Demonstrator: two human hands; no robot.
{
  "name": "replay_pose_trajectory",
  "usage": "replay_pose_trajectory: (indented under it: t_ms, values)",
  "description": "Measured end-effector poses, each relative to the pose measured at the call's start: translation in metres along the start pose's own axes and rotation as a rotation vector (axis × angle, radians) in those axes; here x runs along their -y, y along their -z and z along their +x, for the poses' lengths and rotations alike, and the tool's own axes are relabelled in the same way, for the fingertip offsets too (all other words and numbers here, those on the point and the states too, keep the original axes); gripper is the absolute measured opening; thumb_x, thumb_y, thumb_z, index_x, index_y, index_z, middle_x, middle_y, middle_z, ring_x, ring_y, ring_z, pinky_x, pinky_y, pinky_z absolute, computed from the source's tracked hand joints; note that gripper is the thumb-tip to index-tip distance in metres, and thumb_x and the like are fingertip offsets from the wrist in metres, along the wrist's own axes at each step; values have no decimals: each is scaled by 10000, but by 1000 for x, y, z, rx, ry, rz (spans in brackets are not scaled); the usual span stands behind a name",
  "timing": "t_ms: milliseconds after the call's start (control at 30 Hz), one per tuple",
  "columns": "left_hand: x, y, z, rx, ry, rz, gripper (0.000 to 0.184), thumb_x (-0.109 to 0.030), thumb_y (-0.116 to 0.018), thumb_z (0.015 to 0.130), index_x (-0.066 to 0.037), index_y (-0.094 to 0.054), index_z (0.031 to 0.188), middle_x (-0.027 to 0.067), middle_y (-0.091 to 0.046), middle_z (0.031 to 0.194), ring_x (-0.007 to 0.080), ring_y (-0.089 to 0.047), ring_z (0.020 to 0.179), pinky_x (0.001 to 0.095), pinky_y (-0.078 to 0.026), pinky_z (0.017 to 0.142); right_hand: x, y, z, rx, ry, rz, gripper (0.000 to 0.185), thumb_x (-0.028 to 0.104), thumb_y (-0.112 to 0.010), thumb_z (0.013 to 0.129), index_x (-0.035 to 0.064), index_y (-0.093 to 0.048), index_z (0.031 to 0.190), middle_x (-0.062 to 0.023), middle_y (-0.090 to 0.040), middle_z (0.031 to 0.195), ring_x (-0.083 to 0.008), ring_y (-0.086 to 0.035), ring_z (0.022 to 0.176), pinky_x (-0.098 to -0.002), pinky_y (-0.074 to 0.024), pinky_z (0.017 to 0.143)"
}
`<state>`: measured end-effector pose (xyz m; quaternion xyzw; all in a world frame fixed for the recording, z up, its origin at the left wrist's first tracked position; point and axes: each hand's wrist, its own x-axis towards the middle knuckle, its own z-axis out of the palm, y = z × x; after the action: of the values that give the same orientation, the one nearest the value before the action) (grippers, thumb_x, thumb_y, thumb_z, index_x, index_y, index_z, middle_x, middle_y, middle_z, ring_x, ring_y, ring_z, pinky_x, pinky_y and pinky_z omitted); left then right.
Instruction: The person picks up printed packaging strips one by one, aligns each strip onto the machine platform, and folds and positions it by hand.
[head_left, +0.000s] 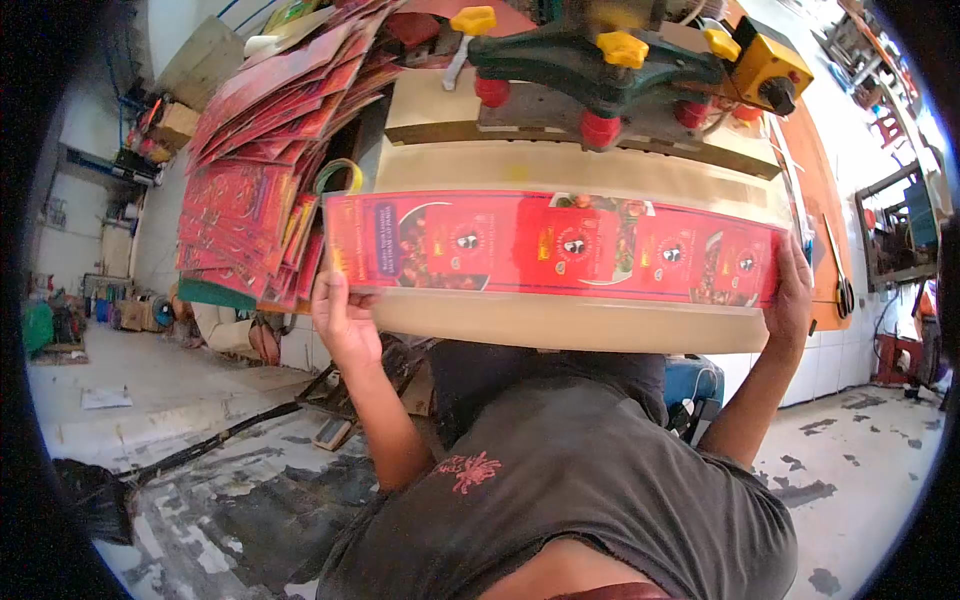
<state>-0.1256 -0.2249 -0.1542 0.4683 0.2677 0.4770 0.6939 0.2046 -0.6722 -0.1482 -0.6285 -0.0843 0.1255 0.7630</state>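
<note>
Two hands, one long red strip

The red strip [520, 245] is in the middle of the frame, between the two hands. Its long way runs from side to side, and its right end dips a little. The left hand [340, 310] has the low left corner, with the thumb up and the fingers bent loosely, partly behind the strip. The right hand [790, 285] is half closed on the right end. Each hand is at its own end, so neither is nearer to the strip.

Under the strip is a cream board [550, 325]. The strip's left end sticks out past it. I cannot tell if they touch. Just above the strip in the frame is a long bar [580, 143], going almost the same way. A big green frame [590, 75] with red feet sits over the bar and blocks the top middle. A pile of red sheets [240, 205] is at the upper left, close to the left end. A tape roll [338, 177] is just above that end. Scissors [842, 270] lie at the right, apart from the right hand.
</note>
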Motion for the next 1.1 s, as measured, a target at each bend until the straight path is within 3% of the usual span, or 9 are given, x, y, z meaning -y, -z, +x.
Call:
replay_pose_trajectory:
  t_ms: [33,67,167,233,300,367,700,800,1100]
  values:
    - [1,2,2,100,45,31,205,-197,-667,996,-86,-643,1167,14,-697,1035,151,-671,901,339,-553,761,3,-1,1,8,-43,94,430,290,-567,1070,-28,-583,1359,-103,-679,1246,-164,-653,1120,-323,-547,930]
    - [5,-2,0,7,33,21,125,-183,-640,1017,-67,-623,1061,45,-702,976,128,-667,810,293,-587,679,-1,1,3,4,-34,91,430,290,-567,1070,-28,-583,1359,-103,-679,1246,-164,-653,1120,-323,-547,930]
    - [18,15,6,-103,55,-13,124,-171,-643,1013,-61,-624,1066,28,-694,968,131,-663,827,290,-570,711,2,4,-1,112,-127,497,486,354,-513,1079,-20,-537,1388,-163,-657,1308,-225,-668,1147,-389,-558,986]
    - [20,24,9,-103,49,-11,128,-154,-648,1008,-56,-627,1088,21,-688,977,134,-656,841,295,-555,734,-23,39,4,190,-27,468,489,327,-514,1073,-26,-522,1411,-170,-625,1357,-245,-649,1178,-403,-547,998]
    - [25,38,14,-106,52,-2,148,-133,-642,1009,-50,-622,1130,42,-695,1022,146,-663,866,302,-562,750,8,-1,-11,238,46,367,461,238,-532,1055,-56,-495,1407,-179,-626,1329,-241,-658,1156,-376,-551,974]
    - [23,31,12,-93,39,-33,180,-123,-640,1010,-41,-609,1167,66,-698,1068,158,-673,901,313,-568,778,7,5,-15,231,-99,336,485,169,-611,1014,-81,-479,1408,-183,-631,1321,-223,-657,1159,-359,-562,952]
    - [28,38,18,-153,33,-56,193,-139,-642,1017,-37,-603,1176,83,-692,1117,172,-673,952,342,-560,834,36,-14,-29,310,-178,55,634,200,-748,936,-35,-465,1452,-134,-678,1260,-172,-704,1051,-315,-619,858]
    - [31,49,24,-141,27,-52,205,-140,-645,1013,-36,-604,1184,85,-692,1119,179,-674,949,353,-559,841,32,-12,-28,322,-209,131,655,56,-699,945,-60,-365,1497,-185,-692,1190,-237,-750,946,-328,-663,802]
    - [28,45,17,-121,12,-48,230,-131,-648,1004,-39,-612,1212,81,-690,1178,181,-669,1029,338,-546,875,27,-21,-24,148,-176,-62,549,204,-761,933,-35,-559,1384,-46,-705,846,-80,-659,674,-202,-527,606]
